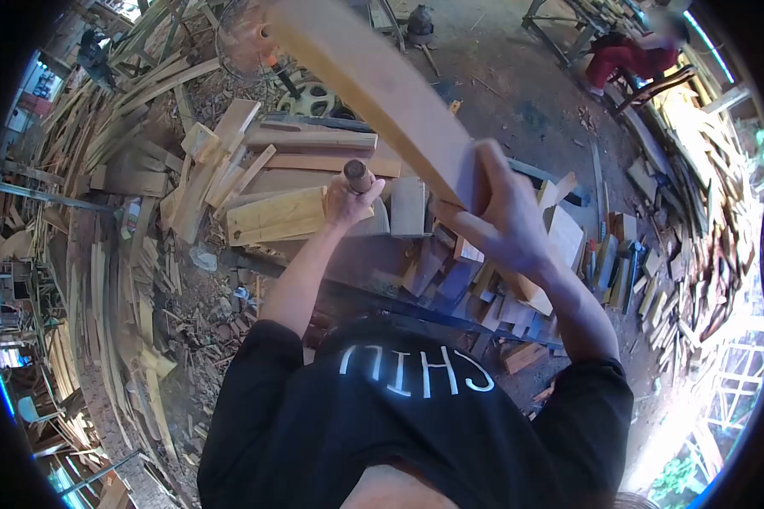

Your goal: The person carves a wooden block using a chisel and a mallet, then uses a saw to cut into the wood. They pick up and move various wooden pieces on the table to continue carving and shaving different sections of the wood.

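Observation:
My left hand [350, 204] is closed around an upright, chisel-like tool with a round wooden handle [358, 176]; its lower end is hidden by the fist. Beneath that hand lies a pale yellowish wooden board [276, 217] on the low work surface. A long, thick wooden block [382, 93] is raised in my right hand [509, 212], which grips its near end. The block slants up and left toward the top of the view, and its far part is blurred. Below it stands a short greyish wood block [408, 206], right of my left hand.
Planks [314, 140] lie stacked just beyond my left hand. Several wood offcuts [484, 288] crowd the lower right. A fan [255, 42] and a spoked wheel-like part [310, 100] stand ahead. Timber heaps [696, 187] line both sides. A person in red trousers [624, 64] sits far right.

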`<move>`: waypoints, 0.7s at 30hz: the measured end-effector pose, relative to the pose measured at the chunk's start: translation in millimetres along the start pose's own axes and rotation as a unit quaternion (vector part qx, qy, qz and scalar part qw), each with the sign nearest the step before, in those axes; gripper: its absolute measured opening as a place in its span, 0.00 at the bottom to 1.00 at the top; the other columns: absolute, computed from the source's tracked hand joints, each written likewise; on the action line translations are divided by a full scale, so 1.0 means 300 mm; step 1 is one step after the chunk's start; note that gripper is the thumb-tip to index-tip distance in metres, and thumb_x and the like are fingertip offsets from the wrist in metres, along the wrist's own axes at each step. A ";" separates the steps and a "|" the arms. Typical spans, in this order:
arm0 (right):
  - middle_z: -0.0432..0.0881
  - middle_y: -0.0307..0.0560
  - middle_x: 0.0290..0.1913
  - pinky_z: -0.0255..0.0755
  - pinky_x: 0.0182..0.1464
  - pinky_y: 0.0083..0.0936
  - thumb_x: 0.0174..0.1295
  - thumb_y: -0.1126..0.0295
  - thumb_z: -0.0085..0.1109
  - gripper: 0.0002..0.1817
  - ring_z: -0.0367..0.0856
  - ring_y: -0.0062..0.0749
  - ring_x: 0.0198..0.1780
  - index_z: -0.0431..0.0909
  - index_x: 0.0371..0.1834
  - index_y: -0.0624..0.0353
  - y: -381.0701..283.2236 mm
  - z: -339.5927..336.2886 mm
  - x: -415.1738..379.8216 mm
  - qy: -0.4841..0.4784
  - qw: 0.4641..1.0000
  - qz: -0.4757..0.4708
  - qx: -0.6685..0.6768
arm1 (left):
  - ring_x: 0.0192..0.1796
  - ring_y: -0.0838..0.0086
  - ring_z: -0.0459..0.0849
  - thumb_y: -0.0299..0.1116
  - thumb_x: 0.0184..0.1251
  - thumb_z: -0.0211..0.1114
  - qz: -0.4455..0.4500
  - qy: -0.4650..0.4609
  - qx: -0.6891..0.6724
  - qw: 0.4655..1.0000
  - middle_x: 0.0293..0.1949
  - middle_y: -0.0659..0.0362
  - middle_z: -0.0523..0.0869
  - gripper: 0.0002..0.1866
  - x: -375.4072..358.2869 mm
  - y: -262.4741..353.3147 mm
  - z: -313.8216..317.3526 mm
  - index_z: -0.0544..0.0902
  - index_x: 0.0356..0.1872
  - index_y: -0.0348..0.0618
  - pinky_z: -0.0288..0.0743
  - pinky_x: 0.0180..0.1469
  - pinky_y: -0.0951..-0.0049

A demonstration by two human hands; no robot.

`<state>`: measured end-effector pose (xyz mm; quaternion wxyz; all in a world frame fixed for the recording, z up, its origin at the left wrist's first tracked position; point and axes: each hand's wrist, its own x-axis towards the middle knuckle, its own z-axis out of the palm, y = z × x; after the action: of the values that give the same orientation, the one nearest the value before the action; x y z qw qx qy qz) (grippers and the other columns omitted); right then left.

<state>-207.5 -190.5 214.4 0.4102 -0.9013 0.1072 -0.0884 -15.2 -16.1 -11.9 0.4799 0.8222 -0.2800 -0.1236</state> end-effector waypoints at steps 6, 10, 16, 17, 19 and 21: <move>0.77 0.53 0.31 0.72 0.38 0.35 0.50 0.58 0.70 0.26 0.81 0.43 0.32 0.67 0.45 0.60 0.037 0.092 -0.013 0.038 0.993 -0.114 0.007 | 0.27 0.60 0.86 0.34 0.52 0.70 0.198 0.099 0.107 0.969 0.21 0.55 0.85 0.06 0.001 -0.008 -0.002 0.85 0.26 0.45 0.78 0.31 0.63; 0.77 0.55 0.30 0.72 0.36 0.38 0.51 0.57 0.70 0.27 0.80 0.49 0.32 0.68 0.46 0.60 0.104 0.066 -0.004 -0.099 0.988 0.006 -0.116 | 0.47 0.49 0.85 0.43 0.55 0.69 0.132 -0.007 0.203 0.970 0.45 0.53 0.88 0.18 -0.010 0.060 -0.030 0.86 0.47 0.52 0.80 0.47 0.56; 0.78 0.57 0.31 0.72 0.38 0.43 0.51 0.57 0.70 0.27 0.82 0.53 0.34 0.67 0.45 0.61 -0.119 -0.020 -0.030 0.100 0.976 -0.161 0.104 | 0.30 0.60 0.88 0.35 0.56 0.67 0.046 0.029 -0.012 0.998 0.22 0.58 0.87 0.08 0.003 0.052 -0.015 0.86 0.29 0.42 0.79 0.34 0.65; 0.78 0.57 0.31 0.72 0.38 0.43 0.51 0.57 0.70 0.27 0.82 0.53 0.34 0.67 0.45 0.61 -0.087 0.002 -0.032 0.101 0.976 -0.160 0.104 | 0.30 0.60 0.88 0.35 0.56 0.67 0.046 0.027 -0.011 0.998 0.22 0.58 0.87 0.08 0.005 0.040 -0.009 0.86 0.29 0.42 0.79 0.34 0.65; 0.79 0.59 0.33 0.73 0.40 0.44 0.51 0.56 0.70 0.28 0.82 0.55 0.35 0.68 0.46 0.61 0.054 0.093 -0.029 -0.023 0.997 -0.076 -0.011 | 0.30 0.59 0.88 0.38 0.57 0.68 0.215 0.133 0.063 0.965 0.24 0.57 0.88 0.10 0.014 -0.030 0.024 0.86 0.29 0.41 0.80 0.35 0.64; 0.80 0.59 0.33 0.72 0.40 0.46 0.50 0.57 0.69 0.27 0.82 0.57 0.36 0.68 0.45 0.61 0.118 0.125 -0.030 -0.104 0.992 -0.008 -0.067 | 0.31 0.60 0.88 0.40 0.56 0.69 0.269 0.179 0.129 0.938 0.24 0.55 0.88 0.11 0.007 -0.061 0.024 0.87 0.29 0.42 0.80 0.36 0.64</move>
<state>-211.3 -183.6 162.6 0.3568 -0.9321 0.0624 0.0104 -10.6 -15.5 -31.0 0.4277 0.7794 -0.4134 0.1967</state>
